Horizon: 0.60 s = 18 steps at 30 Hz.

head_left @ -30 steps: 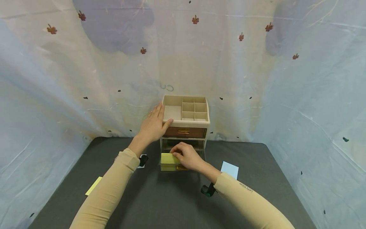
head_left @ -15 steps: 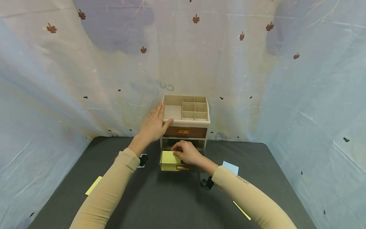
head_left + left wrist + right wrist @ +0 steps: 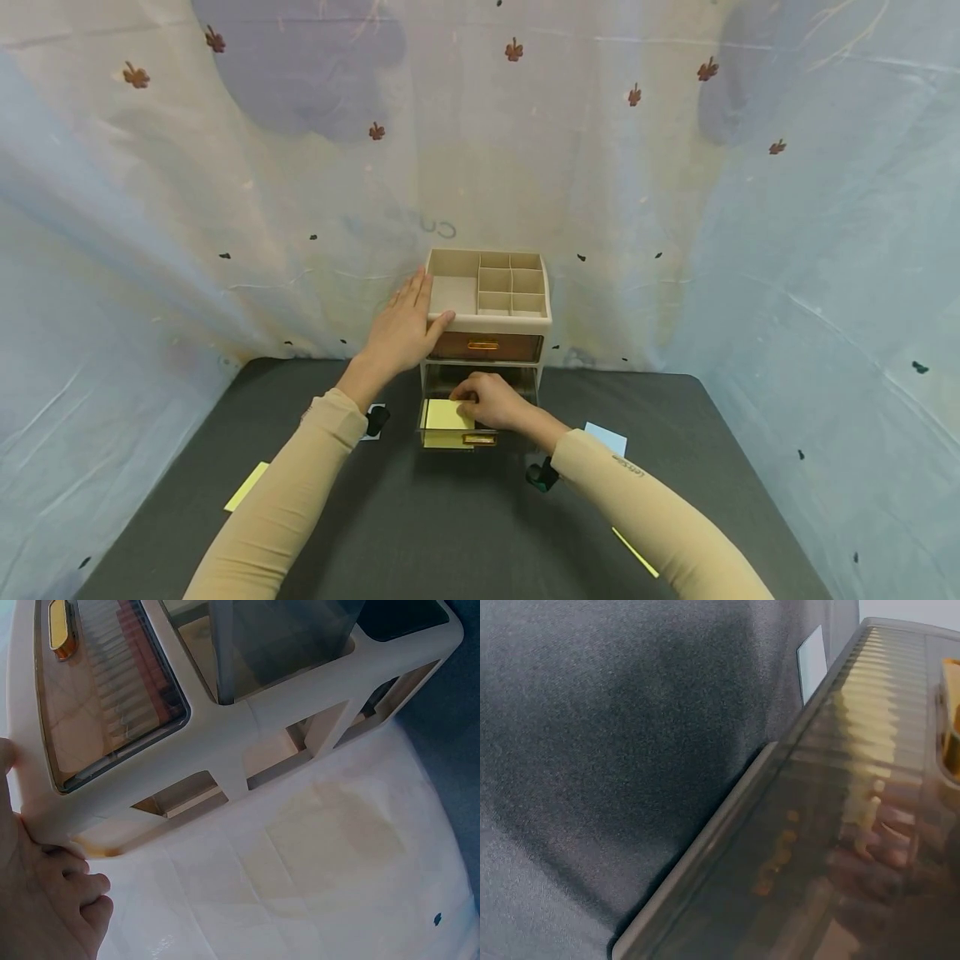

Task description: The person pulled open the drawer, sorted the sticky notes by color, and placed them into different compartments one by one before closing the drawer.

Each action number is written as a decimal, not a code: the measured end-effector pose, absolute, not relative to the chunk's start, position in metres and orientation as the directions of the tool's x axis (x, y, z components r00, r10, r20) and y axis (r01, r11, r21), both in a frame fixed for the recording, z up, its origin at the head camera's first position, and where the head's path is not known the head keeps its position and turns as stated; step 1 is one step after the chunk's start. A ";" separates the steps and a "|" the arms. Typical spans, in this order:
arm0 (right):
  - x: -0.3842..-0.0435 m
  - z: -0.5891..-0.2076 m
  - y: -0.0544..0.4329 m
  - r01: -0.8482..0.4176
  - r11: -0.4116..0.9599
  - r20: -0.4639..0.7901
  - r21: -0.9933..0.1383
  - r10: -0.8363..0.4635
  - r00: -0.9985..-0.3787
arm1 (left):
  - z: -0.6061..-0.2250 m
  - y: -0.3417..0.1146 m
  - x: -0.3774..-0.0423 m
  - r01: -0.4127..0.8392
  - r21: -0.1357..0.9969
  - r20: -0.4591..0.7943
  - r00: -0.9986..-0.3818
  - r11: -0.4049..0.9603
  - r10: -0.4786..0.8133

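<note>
My left hand (image 3: 401, 329) rests against the left side of a beige desktop drawer organizer (image 3: 491, 321). Its fingers lie straight along the side and its thumb touches the front top rim. Below a closed brown upper drawer (image 3: 457, 346), a see-through drawer (image 3: 442, 432) is pulled out toward me. Inside it, my right hand (image 3: 495, 402) pinches the right edge of a yellow sticky note (image 3: 446, 410) between thumb and fingers. More yellow shows through the drawer front. In the right wrist view the fingers (image 3: 885, 832) appear dimly through the tinted plastic.
A light blue note (image 3: 606, 438) lies right of the organizer on the dark table (image 3: 450, 533). Another pale note (image 3: 372, 433) is partly hidden by the left wrist. Yellow notes lie beside the left forearm (image 3: 246, 486) and under the right sleeve (image 3: 636, 552).
My right hand rose slightly with the yellow note, then lowered a little inside the drawer. The right forearm shifted left, uncovering a yellow note. My left hand stayed still.
</note>
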State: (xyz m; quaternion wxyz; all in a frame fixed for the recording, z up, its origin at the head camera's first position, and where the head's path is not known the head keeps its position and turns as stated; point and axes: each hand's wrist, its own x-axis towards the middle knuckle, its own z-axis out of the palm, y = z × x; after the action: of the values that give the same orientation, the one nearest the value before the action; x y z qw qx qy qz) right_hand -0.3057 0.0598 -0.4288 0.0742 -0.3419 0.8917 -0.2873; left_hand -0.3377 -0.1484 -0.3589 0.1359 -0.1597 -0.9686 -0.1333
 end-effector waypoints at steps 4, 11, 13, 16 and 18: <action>-0.308 -0.432 0.061 -0.603 0.609 0.070 -0.516 -0.671 -0.738 | -0.358 -0.148 -0.337 0.349 0.214 0.305 -0.911 0.913 0.277; -0.310 -0.435 0.061 -0.606 0.635 0.035 -0.480 -0.676 -0.736 | -0.359 -0.148 -0.337 0.347 0.207 0.303 -0.912 0.915 0.277; -0.311 -0.435 0.061 -0.602 0.635 0.029 -0.485 -0.676 -0.736 | -0.359 -0.148 -0.338 0.348 0.204 0.307 -0.910 0.915 0.278; -0.310 -0.433 0.062 -0.584 0.633 0.017 -0.509 -0.670 -0.742 | -0.359 -0.148 -0.338 0.350 0.208 0.307 -0.910 0.914 0.279; -0.309 -0.432 0.062 -0.573 0.636 0.010 -0.517 -0.665 -0.747 | -0.358 -0.149 -0.338 0.350 0.212 0.304 -0.911 0.912 0.279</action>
State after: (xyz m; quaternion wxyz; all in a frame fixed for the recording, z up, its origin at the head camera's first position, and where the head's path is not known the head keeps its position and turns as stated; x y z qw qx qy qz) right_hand -0.3091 0.0624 -0.4321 0.0909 -0.3439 0.8999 -0.2523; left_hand -0.3380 -0.1486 -0.3584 0.1346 -0.1626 -0.9685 -0.1319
